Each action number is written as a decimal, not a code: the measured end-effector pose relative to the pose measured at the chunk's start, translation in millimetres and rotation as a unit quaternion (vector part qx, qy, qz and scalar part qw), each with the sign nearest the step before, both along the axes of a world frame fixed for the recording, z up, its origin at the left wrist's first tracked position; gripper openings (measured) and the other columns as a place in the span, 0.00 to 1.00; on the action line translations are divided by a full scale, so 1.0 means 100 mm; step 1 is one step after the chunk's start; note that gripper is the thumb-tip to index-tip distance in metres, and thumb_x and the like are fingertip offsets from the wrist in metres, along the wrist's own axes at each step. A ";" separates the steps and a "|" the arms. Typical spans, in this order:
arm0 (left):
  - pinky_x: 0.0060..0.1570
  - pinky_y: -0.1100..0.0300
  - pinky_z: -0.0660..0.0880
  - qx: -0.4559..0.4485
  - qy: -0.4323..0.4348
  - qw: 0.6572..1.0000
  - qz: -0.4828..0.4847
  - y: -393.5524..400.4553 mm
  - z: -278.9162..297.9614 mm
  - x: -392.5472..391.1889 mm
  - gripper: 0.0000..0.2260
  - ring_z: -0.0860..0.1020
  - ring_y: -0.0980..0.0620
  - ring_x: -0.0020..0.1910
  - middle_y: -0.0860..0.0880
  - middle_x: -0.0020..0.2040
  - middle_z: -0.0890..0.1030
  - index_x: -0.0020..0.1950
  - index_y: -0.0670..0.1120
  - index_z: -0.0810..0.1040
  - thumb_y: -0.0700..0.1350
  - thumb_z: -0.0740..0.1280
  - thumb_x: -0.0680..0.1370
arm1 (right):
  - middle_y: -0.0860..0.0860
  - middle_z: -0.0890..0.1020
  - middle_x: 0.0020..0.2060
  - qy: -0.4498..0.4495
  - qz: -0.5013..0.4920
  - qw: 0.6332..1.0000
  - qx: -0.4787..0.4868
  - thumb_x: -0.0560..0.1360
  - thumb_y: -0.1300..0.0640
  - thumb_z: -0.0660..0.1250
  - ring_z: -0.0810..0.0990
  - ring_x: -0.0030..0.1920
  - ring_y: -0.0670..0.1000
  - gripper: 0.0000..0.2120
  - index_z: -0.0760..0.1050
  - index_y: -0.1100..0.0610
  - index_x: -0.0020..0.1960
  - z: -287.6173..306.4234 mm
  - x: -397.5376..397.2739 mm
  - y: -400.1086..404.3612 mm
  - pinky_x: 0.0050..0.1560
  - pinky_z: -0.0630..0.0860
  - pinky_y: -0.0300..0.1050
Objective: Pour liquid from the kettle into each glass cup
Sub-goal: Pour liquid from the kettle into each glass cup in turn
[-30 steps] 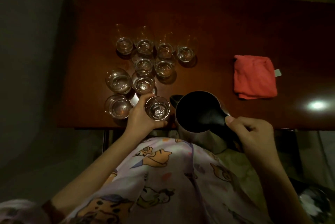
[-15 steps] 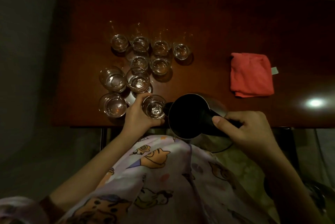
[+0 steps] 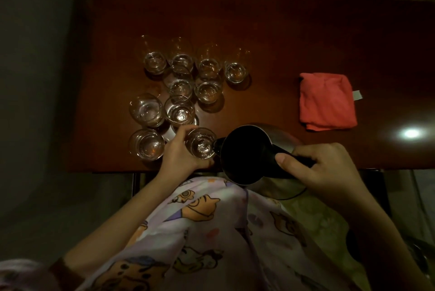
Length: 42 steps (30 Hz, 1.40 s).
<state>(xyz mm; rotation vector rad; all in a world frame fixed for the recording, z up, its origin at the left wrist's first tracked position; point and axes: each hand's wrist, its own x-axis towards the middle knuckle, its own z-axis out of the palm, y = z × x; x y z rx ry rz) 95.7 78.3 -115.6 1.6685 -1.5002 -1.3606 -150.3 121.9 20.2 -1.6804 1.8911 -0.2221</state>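
Kettle: dark-rimmed steel kettle [image 3: 247, 154] with a black handle, tipped to the left at the near edge of the dark red wooden surface [image 3: 270, 38]; its spout touches or nearly touches the rim of the held cup.
Right hand: right hand [image 3: 327, 168] wrapped around the kettle's handle, fingers curled over it, thumb lying along the top.
Left hand: left hand [image 3: 181, 151] gripping the clear glass cup [image 3: 201, 145] from its left side, fingers curled round the wall; the cup stands at the near edge, just left of the spout.
Pour: too dim to tell whether liquid is flowing.
Other cups: nine more clear glass cups [image 3: 180, 109] clustered beyond and left of the held one, several showing liquid.
Cloth: folded red cloth [image 3: 328, 101] well apart to the right.
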 end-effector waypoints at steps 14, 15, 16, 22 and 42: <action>0.48 0.71 0.71 0.001 -0.009 1.000 -0.002 -0.04 -0.03 0.01 0.37 0.75 0.68 0.49 0.63 0.48 0.76 0.61 0.49 0.71 0.41 0.83 0.55 | 0.51 0.65 0.18 0.019 0.014 1.000 0.006 0.63 0.30 0.54 0.67 0.23 0.52 0.31 0.70 0.59 0.26 0.06 0.04 -0.04 0.27 0.64 0.52; 0.50 0.68 0.72 0.000 -0.008 1.000 -0.001 -0.04 -0.04 0.01 0.37 0.75 0.67 0.50 0.63 0.49 0.77 0.60 0.50 0.71 0.41 0.83 0.55 | 0.51 0.65 0.18 0.021 0.015 1.000 0.006 0.63 0.30 0.54 0.67 0.23 0.52 0.31 0.69 0.59 0.25 0.06 0.04 -0.05 0.27 0.64 0.51; 0.50 0.66 0.73 -0.002 -0.007 1.000 -0.001 -0.04 -0.04 0.01 0.37 0.75 0.66 0.50 0.62 0.49 0.77 0.60 0.50 0.71 0.41 0.83 0.55 | 0.51 0.66 0.18 0.023 0.015 1.000 0.005 0.63 0.30 0.54 0.67 0.23 0.51 0.30 0.67 0.58 0.24 0.06 0.04 -0.05 0.27 0.63 0.51; 0.49 0.67 0.73 -0.005 -0.008 1.000 -0.004 -0.06 -0.04 0.01 0.38 0.76 0.64 0.50 0.62 0.49 0.77 0.60 0.51 0.71 0.41 0.83 0.54 | 0.51 0.64 0.17 0.017 0.017 1.000 0.009 0.63 0.30 0.54 0.65 0.22 0.51 0.28 0.65 0.54 0.22 0.06 0.03 -0.05 0.28 0.60 0.49; 0.42 0.80 0.68 -0.003 -0.016 1.000 -0.014 -0.08 -0.02 0.01 0.37 0.73 0.70 0.46 0.64 0.47 0.75 0.61 0.49 0.71 0.39 0.82 0.55 | 0.51 0.63 0.18 0.047 0.047 0.998 0.012 0.64 0.30 0.51 0.66 0.22 0.51 0.30 0.65 0.57 0.23 0.11 0.07 -0.08 0.28 0.58 0.47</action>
